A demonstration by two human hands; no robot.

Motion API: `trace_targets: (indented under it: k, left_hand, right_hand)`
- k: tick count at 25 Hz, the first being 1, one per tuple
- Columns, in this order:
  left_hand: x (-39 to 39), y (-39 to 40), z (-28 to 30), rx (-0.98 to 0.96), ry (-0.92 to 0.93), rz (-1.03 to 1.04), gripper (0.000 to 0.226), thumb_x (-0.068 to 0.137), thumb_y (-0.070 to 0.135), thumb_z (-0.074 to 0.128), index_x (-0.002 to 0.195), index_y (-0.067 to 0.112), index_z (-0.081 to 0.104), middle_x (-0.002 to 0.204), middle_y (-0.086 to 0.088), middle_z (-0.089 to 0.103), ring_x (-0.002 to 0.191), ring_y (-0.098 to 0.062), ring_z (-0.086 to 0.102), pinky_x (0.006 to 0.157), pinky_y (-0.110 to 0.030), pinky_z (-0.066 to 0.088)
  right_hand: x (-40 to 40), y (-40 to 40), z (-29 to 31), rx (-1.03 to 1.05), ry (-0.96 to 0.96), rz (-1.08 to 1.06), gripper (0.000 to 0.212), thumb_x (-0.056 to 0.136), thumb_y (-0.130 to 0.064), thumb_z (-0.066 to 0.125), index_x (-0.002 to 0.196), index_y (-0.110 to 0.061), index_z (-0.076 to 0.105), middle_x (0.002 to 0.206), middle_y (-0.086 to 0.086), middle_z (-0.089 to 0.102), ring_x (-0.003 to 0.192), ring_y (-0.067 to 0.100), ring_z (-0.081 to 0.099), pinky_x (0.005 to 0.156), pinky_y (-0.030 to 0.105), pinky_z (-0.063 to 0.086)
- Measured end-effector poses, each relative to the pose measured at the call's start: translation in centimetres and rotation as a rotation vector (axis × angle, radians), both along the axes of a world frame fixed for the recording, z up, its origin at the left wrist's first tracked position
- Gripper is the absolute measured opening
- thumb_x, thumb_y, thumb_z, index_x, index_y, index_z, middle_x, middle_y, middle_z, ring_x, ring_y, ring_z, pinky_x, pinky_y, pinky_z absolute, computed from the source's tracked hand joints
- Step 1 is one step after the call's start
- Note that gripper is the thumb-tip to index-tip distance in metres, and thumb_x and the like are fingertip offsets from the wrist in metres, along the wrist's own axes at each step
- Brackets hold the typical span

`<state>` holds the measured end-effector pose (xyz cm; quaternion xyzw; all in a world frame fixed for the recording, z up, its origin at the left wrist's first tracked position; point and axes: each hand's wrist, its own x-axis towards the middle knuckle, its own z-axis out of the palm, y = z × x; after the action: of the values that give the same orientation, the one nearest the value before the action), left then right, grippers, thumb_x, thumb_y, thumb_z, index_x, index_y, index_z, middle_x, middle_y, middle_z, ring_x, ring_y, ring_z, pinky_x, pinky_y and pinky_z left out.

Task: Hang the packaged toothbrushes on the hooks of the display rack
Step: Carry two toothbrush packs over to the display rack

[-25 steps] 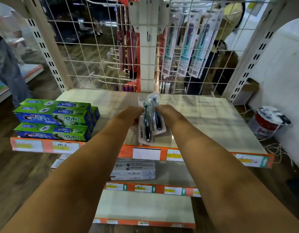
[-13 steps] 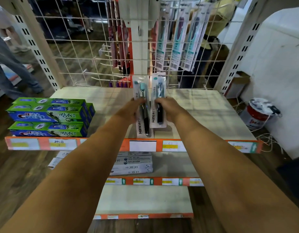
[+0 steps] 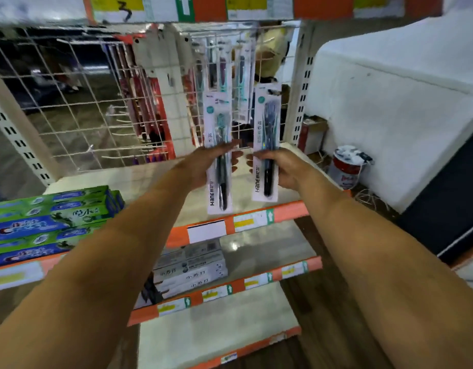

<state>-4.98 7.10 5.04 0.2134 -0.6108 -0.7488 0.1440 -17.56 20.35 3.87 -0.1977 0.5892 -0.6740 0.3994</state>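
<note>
A person's left hand (image 3: 203,166) and right hand (image 3: 283,169) each hold one packaged toothbrush upright, fingers pinching left pack (image 3: 219,155) and right pack (image 3: 266,145), before the wire display rack (image 3: 91,107), above the shelf (image 3: 256,193)

Both forearms reach forward, left hand (image 3: 203,166) and right hand (image 3: 283,167) each closed in a grip.

Two hands up, left hand (image 3: 203,166) and right hand (image 3: 283,169), two toothbrush packs held: left pack (image 3: 219,153), right pack (image 3: 266,145). Four toothpaste boxes (image 3: 51,222) stacked.
</note>
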Motion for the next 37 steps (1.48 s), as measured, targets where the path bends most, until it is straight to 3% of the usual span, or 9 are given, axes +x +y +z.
trace_targets:
  k: [2,4,8,12,16,18,24,31,37]
  left_hand:
    - [-0.9,1.4,0.6,-0.056,-0.038,-0.098,0.037,0.075,0.031,0.075,0.107,0.013,0.068,0.087,-0.004,0.075,0.086,-0.018,0.069,0.086,-0.034,0.053]
    - [-1.9,3.0,1.0,-0.098,-0.049,-0.22,0.026,0.077,0.033,0.074,0.099,0.019,0.073,0.1,-0.005,0.073,0.101,-0.022,0.066,0.097,-0.04,0.048]
    - [-3.3,7.3,1.5,-0.01,0.012,-0.442,0.014,0.091,0.015,0.056,0.09,0.015,0.07,0.07,-0.002,0.073,0.065,-0.015,0.071,0.068,-0.029,0.06]
    - [-5.0,13.2,1.6,-0.008,0.057,-0.596,0.015,0.091,0.012,0.056,0.08,0.011,0.067,0.06,0.0,0.069,0.054,-0.012,0.067,0.056,-0.024,0.057]
    - [-6.7,19.2,1.2,0.027,0.061,-0.748,0.028,0.09,0.016,0.059,0.067,0.017,0.076,0.067,-0.003,0.069,0.058,-0.015,0.068,0.059,-0.03,0.057]
    - [-6.9,22.6,1.6,0.012,0.057,-0.817,0.018,0.088,0.02,0.061,0.078,0.017,0.075,0.071,-0.003,0.07,0.065,-0.018,0.068,0.067,-0.034,0.058]
    - [-7.4,31.8,2.6,0.016,0.077,-0.96,0.017,0.087,0.026,0.063,0.096,0.012,0.067,0.074,-0.004,0.071,0.066,-0.017,0.07,0.064,-0.031,0.058]
    - [-7.2,39.7,3.0,0.011,0.063,-1.017,0.015,0.083,0.019,0.067,0.094,0.01,0.066,0.07,-0.003,0.074,0.062,-0.015,0.07,0.063,-0.028,0.059]
    - [-9.9,44.3,3.2,0.025,0.078,-1.002,0.027,0.081,0.021,0.069,0.103,0.008,0.063,0.073,-0.003,0.074,0.068,-0.016,0.069,0.074,-0.034,0.057]
  right_hand:
    - [0.1,2.3,0.5,-0.004,-0.028,-0.079,0.012,0.088,0.0,0.053,0.093,-0.006,0.063,0.066,0.006,0.068,0.061,0.018,0.065,0.065,0.032,0.057]
    - [0.5,5.0,0.8,-0.025,-0.039,-0.177,0.012,0.087,-0.002,0.055,0.085,-0.007,0.066,0.062,0.005,0.069,0.058,0.017,0.066,0.068,0.032,0.057]
    - [2.0,10.8,0.9,-0.014,-0.02,-0.386,0.007,0.084,-0.005,0.062,0.082,-0.007,0.069,0.067,0.006,0.07,0.061,0.019,0.065,0.069,0.032,0.057]
    - [3.9,18.3,0.6,-0.039,-0.041,-0.626,0.012,0.085,-0.005,0.061,0.095,-0.001,0.065,0.077,0.013,0.066,0.069,0.023,0.062,0.077,0.037,0.054]
    - [6.8,25.9,1.5,0.006,0.005,-0.802,0.006,0.086,-0.004,0.06,0.085,-0.003,0.065,0.066,0.01,0.069,0.061,0.02,0.066,0.07,0.033,0.056]
    - [8.1,29.6,2.3,0.019,0.038,-0.894,0.004,0.086,-0.005,0.06,0.087,-0.004,0.064,0.065,0.008,0.07,0.063,0.02,0.067,0.074,0.034,0.056]
    - [11.6,38.4,3.3,0.037,0.077,-1.083,0.006,0.087,-0.008,0.062,0.09,-0.004,0.06,0.075,0.012,0.069,0.066,0.021,0.067,0.067,0.034,0.057]
    - [13.0,45.8,3.8,0.037,0.169,-1.16,0.002,0.087,-0.005,0.061,0.089,-0.006,0.061,0.067,0.004,0.073,0.062,0.014,0.071,0.058,0.024,0.058]
    - [10.6,49.9,4.1,0.038,0.176,-1.154,0.003,0.086,-0.004,0.061,0.086,-0.007,0.062,0.065,0.002,0.073,0.059,0.013,0.07,0.057,0.023,0.058]
